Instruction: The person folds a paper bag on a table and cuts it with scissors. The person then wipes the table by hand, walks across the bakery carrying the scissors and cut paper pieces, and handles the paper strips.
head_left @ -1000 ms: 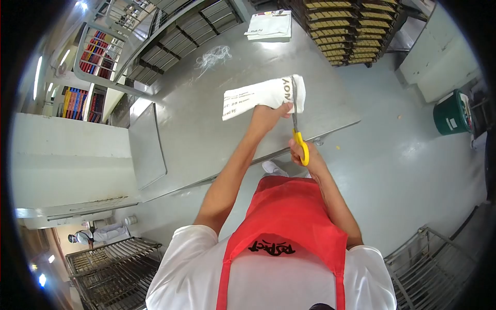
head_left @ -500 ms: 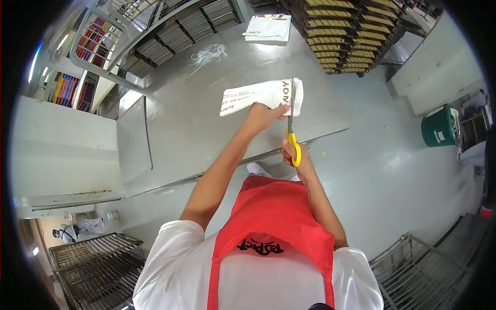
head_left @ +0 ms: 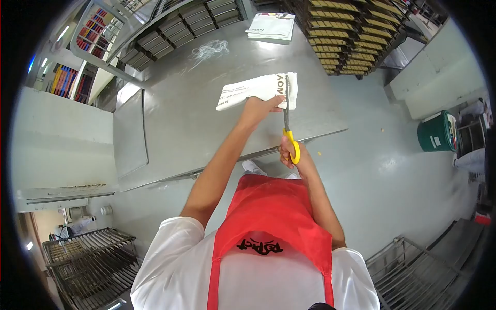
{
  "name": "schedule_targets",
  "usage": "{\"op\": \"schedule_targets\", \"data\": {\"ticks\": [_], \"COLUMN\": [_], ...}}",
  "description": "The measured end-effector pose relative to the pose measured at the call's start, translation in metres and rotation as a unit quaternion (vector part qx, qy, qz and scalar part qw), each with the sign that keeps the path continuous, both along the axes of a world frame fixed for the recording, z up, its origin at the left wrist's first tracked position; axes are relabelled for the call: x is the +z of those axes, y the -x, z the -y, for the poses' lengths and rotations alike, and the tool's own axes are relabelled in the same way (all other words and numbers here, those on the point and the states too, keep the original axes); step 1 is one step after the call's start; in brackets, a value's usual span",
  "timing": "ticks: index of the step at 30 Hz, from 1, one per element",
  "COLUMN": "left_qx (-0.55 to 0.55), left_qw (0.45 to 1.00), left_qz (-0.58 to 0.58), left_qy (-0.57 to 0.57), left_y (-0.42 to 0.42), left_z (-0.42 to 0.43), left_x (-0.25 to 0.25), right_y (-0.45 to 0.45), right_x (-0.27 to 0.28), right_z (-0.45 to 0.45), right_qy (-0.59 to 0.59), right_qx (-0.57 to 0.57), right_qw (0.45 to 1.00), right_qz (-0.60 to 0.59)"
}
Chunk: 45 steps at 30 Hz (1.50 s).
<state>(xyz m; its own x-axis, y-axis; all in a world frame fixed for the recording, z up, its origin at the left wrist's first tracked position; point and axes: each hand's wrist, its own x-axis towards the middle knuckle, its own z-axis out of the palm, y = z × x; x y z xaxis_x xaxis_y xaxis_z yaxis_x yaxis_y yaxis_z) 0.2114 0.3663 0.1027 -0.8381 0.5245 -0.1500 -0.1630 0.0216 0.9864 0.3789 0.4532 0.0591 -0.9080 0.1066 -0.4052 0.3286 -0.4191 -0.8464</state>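
A folded white sack (head_left: 253,89) with brown lettering is held above the metal table (head_left: 191,121). My left hand (head_left: 260,110) grips its near edge, thumb on top and the other fingers hidden beneath. In my right hand (head_left: 290,153) is a pair of scissors (head_left: 292,146) with yellow handles. The scissor blades lie across the sack near its right end, beside the large letters. Whether the blades are fully closed is too small to tell.
Folded white sacks (head_left: 270,27) and a tangle of white string (head_left: 211,49) lie on the table's far part. A tray rack (head_left: 351,36) stands beyond at right. A green bin (head_left: 437,132) is on the floor at right. Another person (head_left: 77,226) is at far left.
The view has shifted somewhat. The sack and both hands sit slightly higher and further left in view. Both hands keep their holds, with the scissors still across the sack's right end.
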Motion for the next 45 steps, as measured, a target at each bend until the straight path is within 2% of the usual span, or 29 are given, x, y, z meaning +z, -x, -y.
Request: {"op": "schedule_targets", "data": {"ticks": [7,13,17,20,23,25,29,31,32,35,37,41,43,45], "left_qx": [-0.03,-0.022,-0.023,-0.052,-0.054,-0.055,-0.056,-0.067,-0.068,-0.073,-0.069,-0.072,-0.089,-0.085], "left_qw": [0.997,0.989,0.988,0.986,0.989,0.99,0.991,0.989,0.989,0.991,0.989,0.988,0.976,0.98], "left_qz": [-0.075,-0.146,-0.141,-0.144,-0.121,-0.114,-0.111,-0.104,-0.102,-0.109,-0.11,-0.125,-0.134,-0.132], "left_qy": [0.002,0.005,0.054,0.072,0.061,0.053,0.04,0.08,0.082,0.025,0.073,0.057,0.147,0.124], "left_y": [-0.004,0.0,0.005,0.009,0.012,0.009,0.012,0.013,0.014,0.016,0.016,0.017,0.018,0.023], "left_z": [-0.001,-0.007,-0.009,-0.006,-0.009,-0.009,-0.01,-0.008,-0.008,-0.01,-0.011,-0.013,-0.011,-0.013], "left_x": [0.006,0.007,0.003,-0.002,-0.003,0.003,0.001,0.001,0.001,0.003,0.002,0.001,-0.002,-0.004], "right_y": [0.009,0.004,0.006,0.016,0.02,0.017,0.018,0.023,0.025,0.025,0.022,0.026,0.031,0.035], "right_x": [0.008,-0.003,0.002,0.006,-0.006,-0.007,-0.007,-0.003,-0.003,-0.011,-0.016,-0.01,-0.005,-0.009], "right_z": [-0.011,-0.005,-0.007,0.001,0.001,0.004,-0.001,-0.002,-0.001,-0.001,0.003,0.0,-0.004,-0.007], "right_qy": [0.002,-0.013,-0.012,0.045,0.026,-0.04,-0.04,0.068,0.069,0.006,-0.023,-0.018,0.065,0.048], "right_qx": [0.017,-0.026,-0.01,-0.051,-0.06,-0.054,-0.032,-0.052,-0.053,-0.048,-0.056,-0.057,-0.069,-0.06], "right_qw": [1.0,0.998,0.999,0.996,0.997,0.997,0.999,0.994,0.994,0.997,0.996,0.996,0.994,0.996], "right_qz": [-0.008,-0.048,-0.033,-0.05,-0.035,-0.033,-0.018,-0.063,-0.061,-0.057,-0.058,-0.069,-0.056,-0.046]}}
